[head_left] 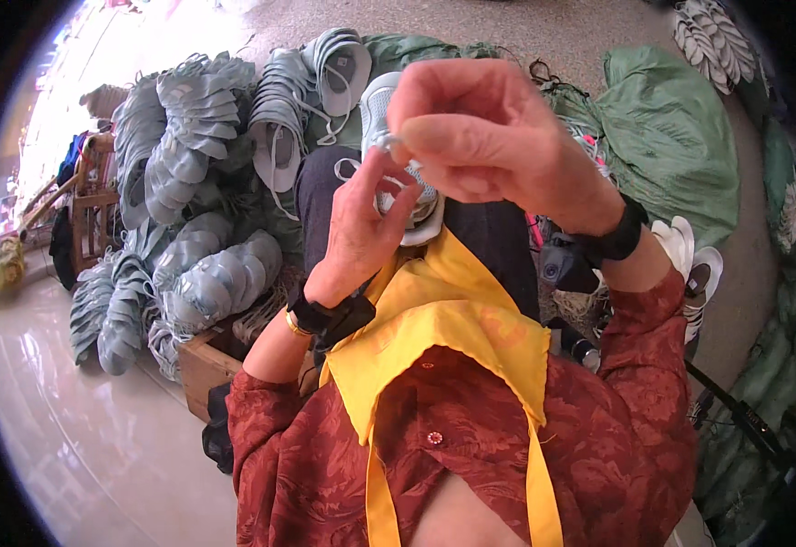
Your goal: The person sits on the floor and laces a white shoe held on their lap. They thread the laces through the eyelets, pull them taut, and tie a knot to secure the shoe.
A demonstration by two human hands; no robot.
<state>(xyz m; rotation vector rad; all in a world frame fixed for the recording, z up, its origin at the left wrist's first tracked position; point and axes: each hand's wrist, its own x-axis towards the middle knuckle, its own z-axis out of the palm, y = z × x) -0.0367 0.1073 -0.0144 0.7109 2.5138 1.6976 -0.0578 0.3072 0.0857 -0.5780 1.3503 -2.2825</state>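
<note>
A pale grey-blue shoe upper (376,108) with a white sole-side edge lies across my lap, partly covered by my hands. Above it, my right hand (484,132) is closed in a pinch on a white shoelace (387,140). My left hand (361,214) sits just below and to the left, its fingers bent together around the lace at the upper's opening. A loose loop of lace stands out beside the left fingers. The exact grip of the left fingertips is partly hidden.
Stacks of grey-blue shoe uppers (193,109) lie to the left, more uppers (338,73) ahead. A green sack (667,137) fills the right side. White shoe pieces (706,269) stand by my right arm. A wooden box (208,369) is at my left elbow.
</note>
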